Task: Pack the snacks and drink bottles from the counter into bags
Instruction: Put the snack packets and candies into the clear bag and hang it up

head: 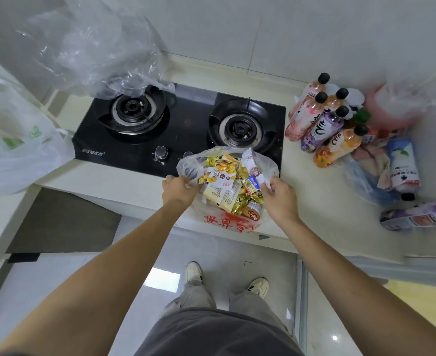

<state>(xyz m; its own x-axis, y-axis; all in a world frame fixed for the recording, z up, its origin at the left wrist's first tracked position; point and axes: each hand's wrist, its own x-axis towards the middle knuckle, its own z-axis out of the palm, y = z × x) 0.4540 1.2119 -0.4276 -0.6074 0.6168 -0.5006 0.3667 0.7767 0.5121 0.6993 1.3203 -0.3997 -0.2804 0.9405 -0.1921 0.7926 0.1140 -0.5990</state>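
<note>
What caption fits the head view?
Both hands hold open a snack bag; bottles wait nearby.

The tabletop [312, 201] is a pale stone surface along a tiled wall. A black two-burner gas stove [181, 132] is set into its middle. At the front edge, overlapping the stove's front, sits an open plastic bag of snacks [227, 181], filled with yellow and gold packets. A crumpled clear bag [93, 52] lies over the stove's back left corner. A white bag with green print [13, 140] rests at the left end. Toward the right back corner stands a cluster of drink bottles [324, 124] with black caps, just beside a pink bag [389, 109]. Near the right edge lie a white bottle [403, 165] and a purple bottle [417, 217], both on their sides.
</note>
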